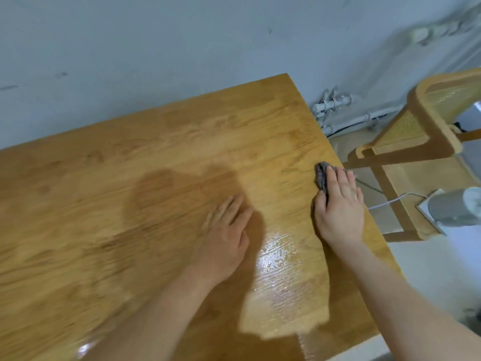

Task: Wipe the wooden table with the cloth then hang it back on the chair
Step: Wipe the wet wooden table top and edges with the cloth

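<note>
Wood of a warm honey tone, with visible grain, makes up the table (104, 199) seen in the head view, the only view provided. The left hand (226, 230) is laid flat on the tabletop, palm down, with its fingers extended and close together; nothing is held in it, and its outline is softened by motion blur. To its right, the right hand (338, 207) is also spread palm down, its straight fingers pressed on a small, crumpled grey cloth (322, 178). The cloth is covered in part by the fingers and is exposed at the fingertips and along the thumb side; it lies on the tabletop close to the table edge that runs past the outer side of the right hand. Between the two wrists, a glossy wet streak (278, 256) is seen on the wood, and a darker shadow is cast beyond and beneath the left hand. Past the table edge, to the right of the right hand, a chair (440, 142) with a wooden frame and woven cane panels is shown. Nearer than the chair, a grey and white appliance (458, 209) with a white cable (390, 201) is partly visible. Beyond both hands, a pale wall (156, 48) is seen, with white pipes (335, 105) at its foot.
</note>
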### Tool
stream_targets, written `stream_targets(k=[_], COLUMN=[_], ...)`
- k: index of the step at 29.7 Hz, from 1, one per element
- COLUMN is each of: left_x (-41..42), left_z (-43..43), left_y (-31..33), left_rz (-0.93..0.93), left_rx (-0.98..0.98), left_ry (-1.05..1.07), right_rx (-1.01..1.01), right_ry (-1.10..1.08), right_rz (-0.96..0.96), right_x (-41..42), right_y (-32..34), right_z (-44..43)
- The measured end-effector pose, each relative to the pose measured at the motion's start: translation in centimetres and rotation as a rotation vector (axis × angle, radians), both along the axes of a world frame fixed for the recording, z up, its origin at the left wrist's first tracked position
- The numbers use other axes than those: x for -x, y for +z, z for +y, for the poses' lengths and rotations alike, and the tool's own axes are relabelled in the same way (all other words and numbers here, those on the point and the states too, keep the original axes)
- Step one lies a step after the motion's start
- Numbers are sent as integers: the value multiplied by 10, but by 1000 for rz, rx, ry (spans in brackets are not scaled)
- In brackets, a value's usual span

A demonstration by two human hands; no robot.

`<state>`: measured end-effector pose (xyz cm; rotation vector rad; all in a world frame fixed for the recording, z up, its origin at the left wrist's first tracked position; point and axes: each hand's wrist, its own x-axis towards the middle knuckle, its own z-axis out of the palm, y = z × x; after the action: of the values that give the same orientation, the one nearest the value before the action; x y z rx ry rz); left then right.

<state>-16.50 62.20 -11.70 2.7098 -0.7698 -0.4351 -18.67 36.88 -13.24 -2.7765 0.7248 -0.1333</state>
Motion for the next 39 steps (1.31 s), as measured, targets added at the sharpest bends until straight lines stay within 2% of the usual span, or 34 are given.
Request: stream_targets(k=[2,3,6,9,11,13,14,17,19,20,21,23,25,27,29,34,39], left_x=[3,1,-2,20,32,31,30,31,30,31,31,32,34,43,52,77,81], left_z=[26,42,99,138,144,141,140,140,142,141,139,131,117,92,61,-29,-103], left_y=[0,-1,-4,-9,-12,-12,-12,-14,-14,-14,-14,-14,-14,-13,-13,-14,-10], left_rz=[-46,-52,-72,-103,-111,-117,-118,-133,-127,-119,-110,-96,-97,-111,-114,-94,-67], left_rx=[-11,-21,-54,-161,-191,-187,-183,-198,-215,-221,-228,-247,-238,-211,-188,-129,-81], left_ry=[111,199,373,261,245,281,289,283,285,282,281,304,340,266,165,-12,-78], right_rx=[-25,-32,-81,-136,-118,-7,28,-32,-80,-76,-73,-80,-65,-82,-69,-12,-154], right_ry=[-86,-30,321,589,677,615,505,-39,-336,-326,-207,189,446,492,401,-42,-269], right_rz=[-18,-21,-39,-49,-78,-28,7,-21,-51,-54,-68,-70,-81,-66,-5,42,38], right_x=[-11,-14,0,53,83,107,116,124,117,118,121,135,145,150,155,158,138], right_y=[0,1,-2,-5,-2,-2,-3,0,-2,-3,-3,-5,-7,-6,-4,4,10], right_z=[42,71,184,258,232,169,132,68,103,133,164,210,208,173,127,1,-34])
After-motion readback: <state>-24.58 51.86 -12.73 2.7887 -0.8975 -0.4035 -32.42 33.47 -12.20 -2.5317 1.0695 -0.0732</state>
